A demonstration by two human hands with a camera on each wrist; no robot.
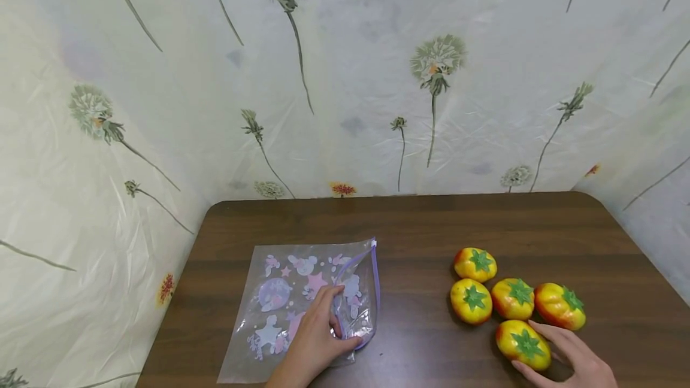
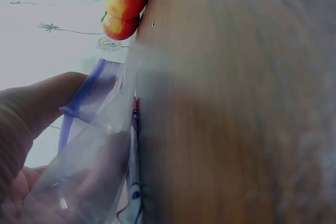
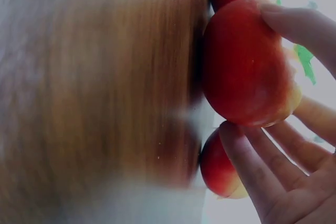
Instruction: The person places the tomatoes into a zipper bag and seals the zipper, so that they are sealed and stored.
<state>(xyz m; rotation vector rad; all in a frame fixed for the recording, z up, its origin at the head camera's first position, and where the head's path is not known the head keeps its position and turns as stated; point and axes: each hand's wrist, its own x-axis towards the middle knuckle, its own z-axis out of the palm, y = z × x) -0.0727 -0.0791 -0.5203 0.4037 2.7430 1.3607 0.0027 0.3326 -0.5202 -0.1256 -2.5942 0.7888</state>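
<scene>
In the head view, a clear zip bag (image 1: 259, 280) with pastel star and bunny prints lies flat on the table's left half. My left hand (image 1: 315, 340) holds it by its mouth, where the purple zip edge (image 1: 376, 280) gapes apart. The left wrist view shows the thumb by the purple strip (image 2: 86, 90) and the other fingers behind clear plastic. At the right, my right hand (image 1: 579, 361) grips the nearest yellow-red persimmon (image 1: 520, 343) with a green leafy top, thumb and fingers on opposite sides. This persimmon (image 3: 244, 66) appears close to the tabletop in the right wrist view.
Several more persimmons sit clustered just beyond the gripped one, including a back one (image 1: 474, 263), a left one (image 1: 471, 302), a middle one (image 1: 509, 299) and a right one (image 1: 557, 307). The brown wooden table (image 1: 415, 226) meets a dandelion-patterned covering (image 1: 356, 76) at its far edge.
</scene>
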